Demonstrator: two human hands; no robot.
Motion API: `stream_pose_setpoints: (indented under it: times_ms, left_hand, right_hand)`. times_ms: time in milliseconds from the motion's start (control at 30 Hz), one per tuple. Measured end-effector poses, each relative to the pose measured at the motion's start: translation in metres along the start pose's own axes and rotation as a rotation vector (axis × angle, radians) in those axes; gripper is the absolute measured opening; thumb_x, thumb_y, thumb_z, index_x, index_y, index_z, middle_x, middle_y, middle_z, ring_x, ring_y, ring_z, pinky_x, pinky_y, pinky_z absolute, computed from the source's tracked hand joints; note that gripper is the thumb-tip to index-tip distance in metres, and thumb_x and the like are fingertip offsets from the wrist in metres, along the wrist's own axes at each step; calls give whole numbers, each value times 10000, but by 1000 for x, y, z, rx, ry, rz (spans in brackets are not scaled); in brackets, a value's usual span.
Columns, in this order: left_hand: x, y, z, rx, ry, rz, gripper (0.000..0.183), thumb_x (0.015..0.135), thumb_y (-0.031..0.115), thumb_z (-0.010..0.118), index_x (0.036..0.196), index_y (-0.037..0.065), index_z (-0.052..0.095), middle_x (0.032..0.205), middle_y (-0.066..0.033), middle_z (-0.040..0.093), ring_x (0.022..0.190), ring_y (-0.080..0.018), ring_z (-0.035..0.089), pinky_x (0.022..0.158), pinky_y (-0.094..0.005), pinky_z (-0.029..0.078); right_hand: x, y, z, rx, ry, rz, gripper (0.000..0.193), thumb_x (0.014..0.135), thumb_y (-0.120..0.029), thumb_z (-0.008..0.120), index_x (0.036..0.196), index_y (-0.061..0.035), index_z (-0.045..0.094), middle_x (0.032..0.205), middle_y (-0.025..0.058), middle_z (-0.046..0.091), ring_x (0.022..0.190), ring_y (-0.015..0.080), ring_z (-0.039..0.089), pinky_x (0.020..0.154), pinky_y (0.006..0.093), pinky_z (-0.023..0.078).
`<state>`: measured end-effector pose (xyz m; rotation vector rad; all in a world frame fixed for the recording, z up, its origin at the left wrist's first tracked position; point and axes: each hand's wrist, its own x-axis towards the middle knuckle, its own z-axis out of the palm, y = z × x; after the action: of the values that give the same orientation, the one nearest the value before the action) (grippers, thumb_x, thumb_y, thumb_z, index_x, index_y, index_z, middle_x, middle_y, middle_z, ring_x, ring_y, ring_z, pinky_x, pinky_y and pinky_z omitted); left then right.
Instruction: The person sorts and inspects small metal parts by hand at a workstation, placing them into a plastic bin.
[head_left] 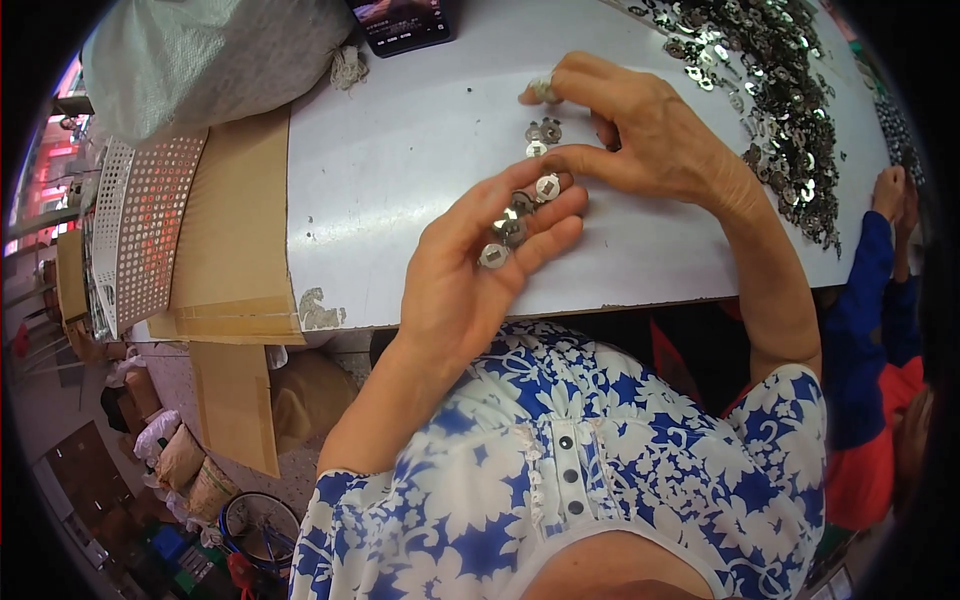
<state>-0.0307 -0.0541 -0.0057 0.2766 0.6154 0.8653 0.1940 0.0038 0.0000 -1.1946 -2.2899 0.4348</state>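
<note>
My left hand [460,250] lies palm up above the table's near edge. Several small round metal pieces [512,231] rest along its palm and slightly bent fingers, each silvery disc showing a small slot or tab. My right hand [645,130] reaches over from the right, thumb and index finger spread apart. Its thumb tip is at the left fingertips, close to one of the discs. Something pale [543,90] wraps the right index fingertip. A few more metal discs [546,131] lie on the white table between the right thumb and index finger.
A large heap of metal pieces [780,110] covers the table's right side. A phone [400,22] lies at the far edge. On the left are a white sack [210,60], cardboard [235,210] and a perforated panel [150,220]. Another person's blue sleeve [858,320] shows at right.
</note>
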Motion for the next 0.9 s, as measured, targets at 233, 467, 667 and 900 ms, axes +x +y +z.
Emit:
stream_pose_setpoints:
  times_ms: [233, 467, 667, 900]
  left_hand:
    - [-8, -3, 4, 99, 45, 5, 404, 1062, 157, 495, 1372, -101, 490, 1318, -251, 613, 1239, -351, 630, 1054, -427, 559]
    - [-10, -3, 3, 142, 5, 23, 382, 1049, 141, 524, 1357, -85, 511, 1278, -227, 631, 1194, -315, 656, 1026, -410, 566]
    - [-9, -5, 1, 165, 17, 41, 388, 1053, 141, 520, 1369, -83, 505, 1300, -227, 617, 1197, -309, 653, 1018, -411, 570]
    - [-7, -4, 5, 72, 16, 26, 383, 1056, 173, 547, 1367, -50, 530, 1303, -199, 616, 1174, -281, 659, 997, -390, 582]
  right_hand:
    - [-2, 1, 3, 21, -13, 1, 185, 854, -149, 744, 979, -52, 646, 921, 103, 609, 820, 324, 668, 717, 428, 523]
    - [-1, -3, -8, 57, -39, 94, 159, 837, -92, 737, 934, -17, 636, 913, 123, 629, 810, 324, 671, 723, 420, 536]
    - [5, -7, -15, 257, 2, 130, 169, 826, -53, 730, 971, 6, 667, 872, 80, 665, 642, 150, 582, 581, 312, 464]
    - [-1, -20, -17, 615, -159, 128, 250, 804, -91, 783, 1025, -16, 692, 807, 9, 666, 535, 23, 436, 488, 222, 351]
